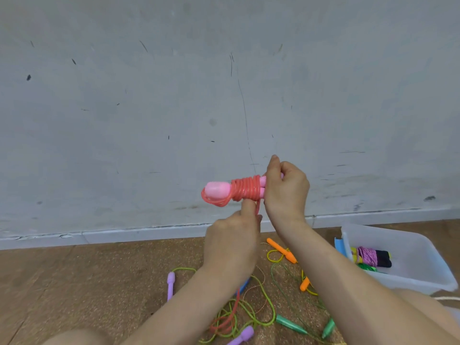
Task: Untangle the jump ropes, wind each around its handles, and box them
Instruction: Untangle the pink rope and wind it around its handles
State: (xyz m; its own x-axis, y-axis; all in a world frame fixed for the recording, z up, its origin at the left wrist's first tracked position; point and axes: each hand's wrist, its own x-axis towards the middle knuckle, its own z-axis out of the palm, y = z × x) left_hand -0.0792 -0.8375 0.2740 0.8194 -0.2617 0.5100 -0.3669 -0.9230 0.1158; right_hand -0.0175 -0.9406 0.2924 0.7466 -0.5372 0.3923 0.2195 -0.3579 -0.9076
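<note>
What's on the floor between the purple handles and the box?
The head view shows tangled ropes, orange handles and green handles lying between the purple handles and the box.

Two orange handles, two purple handles, two green handles, one pink wound rope, one clear box.

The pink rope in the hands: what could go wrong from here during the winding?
The pink rope has its free end lying in the green cords on the floor, so pulling may snag or lift them. A slack loop hangs round the handle tips; it may slip off if the left hand loosens its pinch.
</note>
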